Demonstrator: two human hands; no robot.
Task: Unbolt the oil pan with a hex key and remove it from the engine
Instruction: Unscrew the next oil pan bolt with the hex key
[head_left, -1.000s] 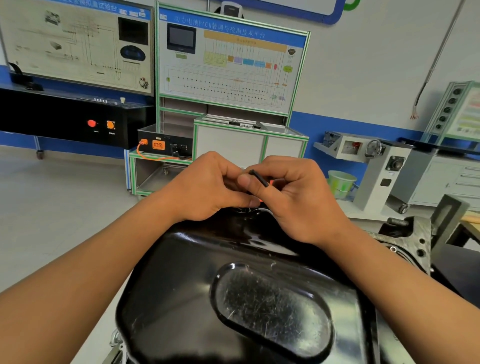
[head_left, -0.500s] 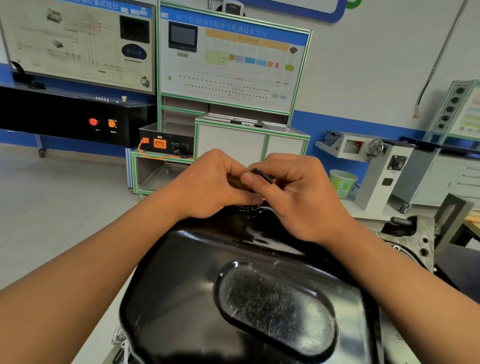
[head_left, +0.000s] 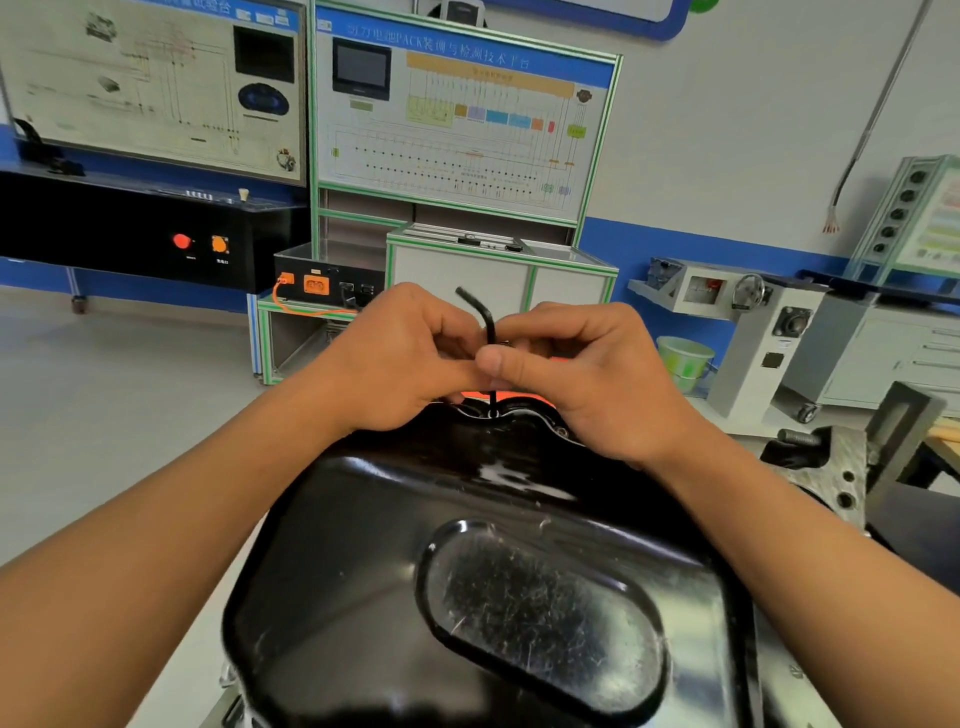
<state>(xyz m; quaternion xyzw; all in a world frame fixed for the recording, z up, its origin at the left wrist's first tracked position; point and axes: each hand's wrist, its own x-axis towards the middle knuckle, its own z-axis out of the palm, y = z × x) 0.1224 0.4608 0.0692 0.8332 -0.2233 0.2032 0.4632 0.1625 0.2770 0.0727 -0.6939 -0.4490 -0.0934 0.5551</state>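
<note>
- Workshop classroom bkgd: white wiring-diagram training boards (head_left: 457, 114) in green frames along the wall, pale green plastic bucket (head_left: 683, 358) off at 2 o'clock.
- Front & centre: glossy black pressed-steel oil pan (head_left: 363, 571), sump side up, seated on the grey cast engine block (head_left: 841, 467), which peeks out at 3 o'clock.
- Black L-shaped steel hex key (head_left: 488, 327) stands upright at the pan's 12 o'clock flange. Long shank is vertical, tip down in a bolt (head_left: 492, 414) there, short arm kicked out toward 10 o'clock.
- Left hand (head_left: 405, 364) sits at 9 o'clock of the shank, right hand (head_left: 592, 379) at 3 o'clock. Both pinch the shank mid-length, fingers curled in, thumbs meeting in front of it.
- Key relation: shank axis runs straight up from the bolt, dead between the two hands, neither one nearer.
- My read: that's a finger-twirl grip, not a lever pull, so prob. a bolt that turns freely.
- Progress, as judged: pan not off yet, flange flat on the block. Other bolts are hidden by hands and pan, can't count 'em.
- Risk: tip could tilt out of the socket if the twirl goes off-axis.
</note>
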